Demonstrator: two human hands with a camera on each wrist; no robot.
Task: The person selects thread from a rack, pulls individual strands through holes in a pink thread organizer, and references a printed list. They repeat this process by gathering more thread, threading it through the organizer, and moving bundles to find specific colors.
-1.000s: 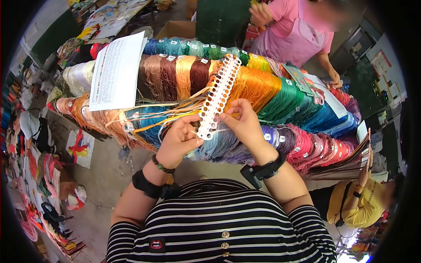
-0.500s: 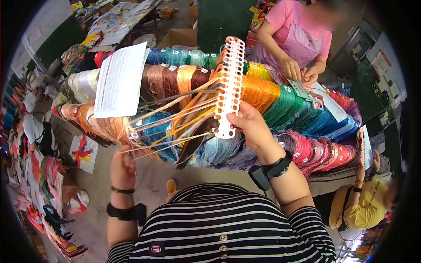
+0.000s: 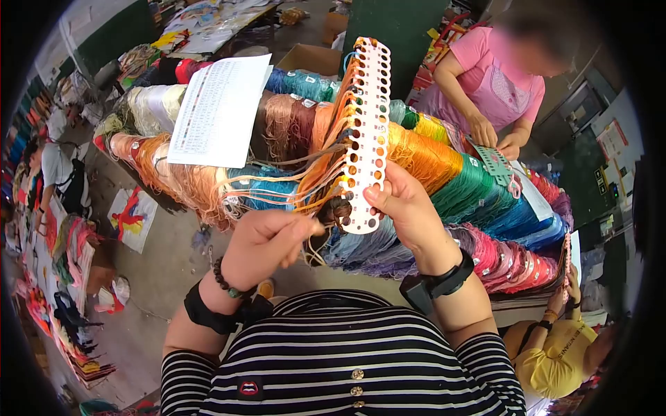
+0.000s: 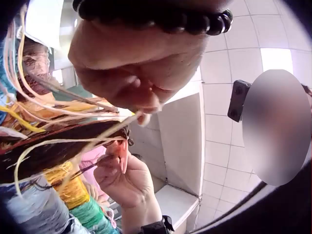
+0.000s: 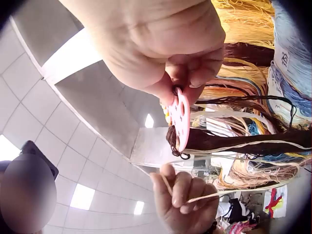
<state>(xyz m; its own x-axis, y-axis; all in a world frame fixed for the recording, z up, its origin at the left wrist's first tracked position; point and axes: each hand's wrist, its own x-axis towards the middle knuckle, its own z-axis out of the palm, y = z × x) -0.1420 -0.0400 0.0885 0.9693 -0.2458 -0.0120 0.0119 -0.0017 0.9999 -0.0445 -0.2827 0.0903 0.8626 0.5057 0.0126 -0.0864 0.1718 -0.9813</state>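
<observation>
My right hand [image 3: 409, 211] grips the lower end of a long white card [image 3: 368, 132] with holes along both edges, thumb on its front face. Orange, tan and brown threads [image 3: 326, 163] are looped through the left-hand holes and trail to the left. A dark brown hank [image 5: 243, 142] hangs at the lowest holes. Just left of that end, my left hand [image 3: 267, 239] has curled fingers and pinches a cream thread [image 5: 243, 191], which stretches past the card's end in the left wrist view.
Rows of coloured thread bundles [image 3: 423, 156] lie under the card. A printed sheet [image 3: 218, 114] rests on them at the left. Across from me a person in pink [image 3: 479, 83] handles a green card [image 3: 494, 165]; a person in yellow [image 3: 555, 357] stands at the lower right.
My left hand moved away left drawing threads out, then came back beside the card's lower end. The right hand kept hold of the card, which has risen and turned more upright.
</observation>
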